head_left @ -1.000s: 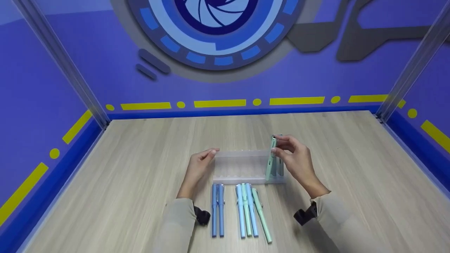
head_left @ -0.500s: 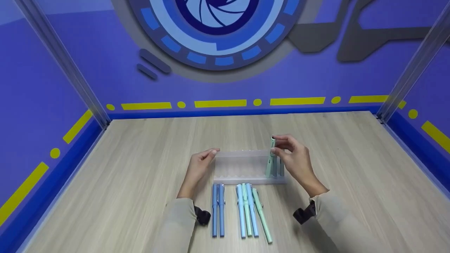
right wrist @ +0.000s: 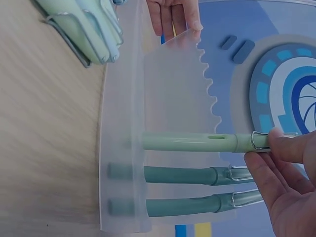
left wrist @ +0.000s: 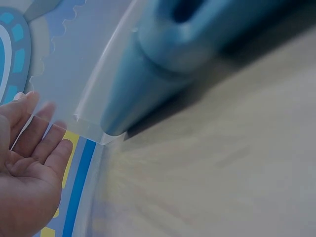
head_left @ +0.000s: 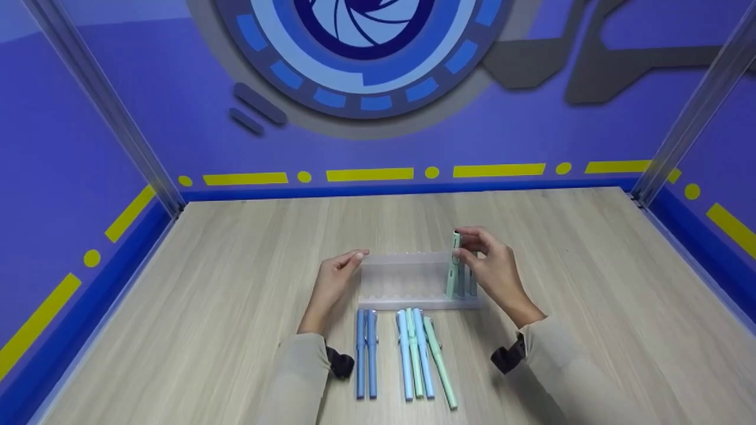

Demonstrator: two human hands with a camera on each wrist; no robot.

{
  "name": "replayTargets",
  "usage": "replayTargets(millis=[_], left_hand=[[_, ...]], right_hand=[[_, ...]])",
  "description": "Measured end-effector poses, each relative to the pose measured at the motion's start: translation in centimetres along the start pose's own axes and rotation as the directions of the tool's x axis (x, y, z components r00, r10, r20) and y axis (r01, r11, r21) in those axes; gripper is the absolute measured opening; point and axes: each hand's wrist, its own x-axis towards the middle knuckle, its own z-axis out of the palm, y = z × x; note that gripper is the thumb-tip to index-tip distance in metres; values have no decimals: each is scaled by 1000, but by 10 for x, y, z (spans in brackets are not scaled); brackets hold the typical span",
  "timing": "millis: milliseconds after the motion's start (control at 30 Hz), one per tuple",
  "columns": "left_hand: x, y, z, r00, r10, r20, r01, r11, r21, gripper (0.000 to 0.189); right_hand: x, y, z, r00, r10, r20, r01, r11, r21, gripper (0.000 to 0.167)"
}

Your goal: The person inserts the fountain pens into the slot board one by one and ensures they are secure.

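My right hand [head_left: 499,265] pinches a light green pen [right wrist: 192,142] by its cap end, between thumb and fingers. The pen stands nearly upright in a translucent pen rack [head_left: 404,282], its lower end behind the rack's front lip. Two darker green pens [right wrist: 180,175] stand beside it at the right end, partly hidden by the hand in the head view. My left hand [head_left: 336,280] pinches the rack's upper left corner, thumb in front; in the left wrist view its other fingers show through the clear panel [left wrist: 64,74].
In front of the rack lie two dark blue pens [head_left: 366,354] on the left. Light blue and light green pens [head_left: 415,354] lie close together to their right, with a slanted green pen [head_left: 440,363] beside them. Blue walls enclose the wooden table [head_left: 236,307].
My right hand has shifted slightly left with the light green pen, which now leans less and stands more upright in the rack. The left hand and the lying pens stay put.
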Motion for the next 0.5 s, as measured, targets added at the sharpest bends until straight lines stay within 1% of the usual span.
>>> replayTargets(millis=[133, 267, 400, 500], left_hand=[[0, -1, 0, 1000, -2, -4, 2, 1000, -8, 34], [1, 0, 1, 1000, -21, -7, 21, 1000, -5, 34], [1, 1, 1, 999, -31, -5, 31, 1000, -5, 34], [0, 1, 1, 999, -34, -4, 34, 999, -13, 34]], right_hand=[[1, 3, 2, 1000, -24, 4, 24, 1000, 11, 36], [2, 5, 3, 999, -40, 8, 40, 999, 29, 35], [2, 6, 2, 999, -36, 14, 36, 999, 1, 35], [3, 7, 2, 999, -51, 12, 51, 998, -27, 35]])
